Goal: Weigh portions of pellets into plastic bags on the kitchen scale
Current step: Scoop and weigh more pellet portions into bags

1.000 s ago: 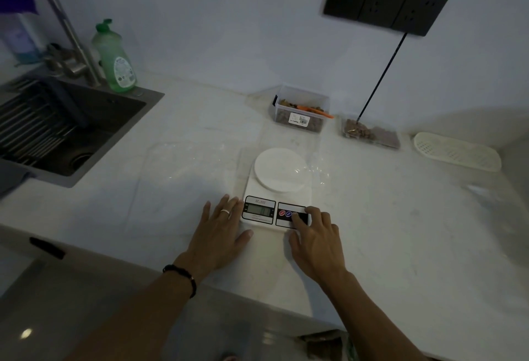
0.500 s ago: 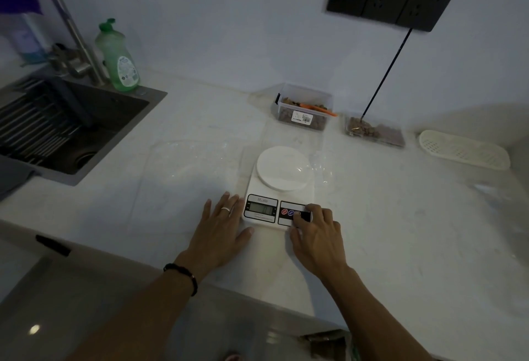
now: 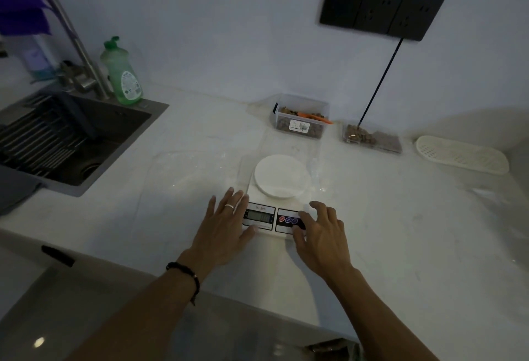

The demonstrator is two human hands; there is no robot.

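Both hands flank the kitchen scale on the desk: left hand flat, fingers straight; right hand fingertip on buttons; pellet tub lies beyond, nearer the right.

One head-worn wide-angle view, looking forward and steeply down from above the near edge of the white marble counter. The small white kitchen scale sits close, dead centre; the dark sink lies left of it and the wall behind.
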